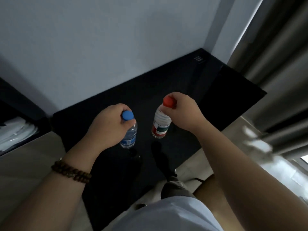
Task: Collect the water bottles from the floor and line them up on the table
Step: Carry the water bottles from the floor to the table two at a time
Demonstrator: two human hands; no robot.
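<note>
Two water bottles are held over the middle of a black table [216,97], whose far edge is set against a pale wall [116,39]. The blue-capped bottle [130,134] is grasped at the neck by the left hand [108,125], the fingers being curled round it just under the blue cap [127,115]. Its long axis is kept close to vertical, cap up and base down toward the tabletop; whether the base touches the surface cannot be told. The red-capped bottle [160,125] is pinched at its red cap [168,101] by the right hand [185,110]. It is tilted, with the cap pointing up and toward the table's right corner and the base toward the near edge, and a dark shadow is seen on the tabletop below it. The two bottles are near each other but apart. A brown bead bracelet [71,170] is worn on the left wrist. A grey curtain [275,64] hangs beside the table's right corner.
</note>
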